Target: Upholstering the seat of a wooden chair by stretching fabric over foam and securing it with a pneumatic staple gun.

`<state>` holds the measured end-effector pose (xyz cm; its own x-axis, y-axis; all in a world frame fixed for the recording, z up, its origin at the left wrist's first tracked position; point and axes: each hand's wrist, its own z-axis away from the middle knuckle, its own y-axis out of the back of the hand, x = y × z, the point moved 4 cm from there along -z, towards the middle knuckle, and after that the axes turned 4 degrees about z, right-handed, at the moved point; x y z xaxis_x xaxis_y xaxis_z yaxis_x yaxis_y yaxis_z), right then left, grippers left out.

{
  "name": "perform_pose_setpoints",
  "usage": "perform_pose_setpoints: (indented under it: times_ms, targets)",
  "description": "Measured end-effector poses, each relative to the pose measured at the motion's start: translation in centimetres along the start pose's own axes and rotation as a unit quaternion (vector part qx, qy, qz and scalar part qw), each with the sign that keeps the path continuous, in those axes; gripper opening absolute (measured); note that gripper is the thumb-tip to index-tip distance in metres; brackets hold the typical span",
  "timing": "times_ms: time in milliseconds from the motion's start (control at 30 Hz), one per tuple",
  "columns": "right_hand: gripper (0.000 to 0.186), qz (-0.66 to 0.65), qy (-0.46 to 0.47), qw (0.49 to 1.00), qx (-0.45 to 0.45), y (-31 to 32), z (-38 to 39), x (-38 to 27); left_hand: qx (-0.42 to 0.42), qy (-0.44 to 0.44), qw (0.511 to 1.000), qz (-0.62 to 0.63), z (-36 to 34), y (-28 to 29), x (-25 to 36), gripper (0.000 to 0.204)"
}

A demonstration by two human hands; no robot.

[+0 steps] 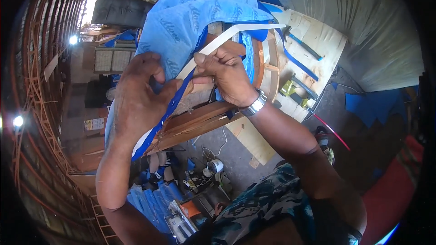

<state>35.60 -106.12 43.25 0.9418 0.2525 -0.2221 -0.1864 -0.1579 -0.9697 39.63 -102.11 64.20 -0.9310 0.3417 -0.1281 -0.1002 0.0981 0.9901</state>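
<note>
A white flat strip (227,35) runs along the edge of the printed light blue fabric (177,25), over a curved wooden furniture frame (200,119). My right hand (229,75), with a metal watch at its wrist, pinches the strip between thumb and fingers. Close beside it, my left hand (138,93) is closed on the fabric where its darker blue edge (175,102) meets the strip. The strip's far end lies loose near a blue-handled hammer (304,45). My left palm and fingers hide part of the strip and the fabric.
On a pale board (318,31) at the right lie the hammer and a green tool (290,88), near a red hose (334,132). Plastic sheeting (368,22) hangs beyond. Below are a white cable (222,143) and blue rolls (152,204). Dark cushions (116,4) stand at the back left.
</note>
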Motion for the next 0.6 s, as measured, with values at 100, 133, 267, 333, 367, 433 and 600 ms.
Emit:
perform_pose_setpoints:
  times_ms: [100, 133, 267, 333, 367, 433, 600]
  targets:
    - [0.015, 0.000, 0.005, 1.000, 0.004, 0.8, -0.8, 0.0, -0.041, 0.052, 0.998, -0.014, -0.7, -0.5, -0.4, 0.031]
    - [0.015, 0.001, -0.001, 1.000, 0.010, 1.0, -1.1, 0.0, -0.046, 0.056, 0.997, -0.028, -1.1, -0.7, -0.4, 0.032]
    - [0.013, 0.013, 0.000, 0.999, 0.034, 2.0, -2.0, -0.3, -0.041, 0.073, 0.995, -0.055, -2.4, -1.3, 0.0, 0.040]
    - [0.010, 0.020, 0.008, 0.999, 0.045, 2.3, -2.4, -0.5, -0.047, 0.079, 0.993, -0.071, -3.1, -1.6, 0.2, 0.042]
    - [0.012, 0.038, 0.027, 0.998, 0.046, 2.3, -2.5, -0.7, -0.057, 0.096, 0.990, -0.086, -3.5, -1.7, 0.2, 0.043]
    - [0.015, 0.071, 0.020, 0.996, 0.051, 2.3, -2.8, -0.6, -0.084, 0.112, 0.985, -0.100, -4.1, -1.8, 0.2, 0.043]
    - [0.020, 0.120, 0.022, 0.990, 0.071, 2.3, -3.3, -0.7, -0.111, 0.113, 0.980, -0.116, -5.9, -2.4, 0.2, 0.046]
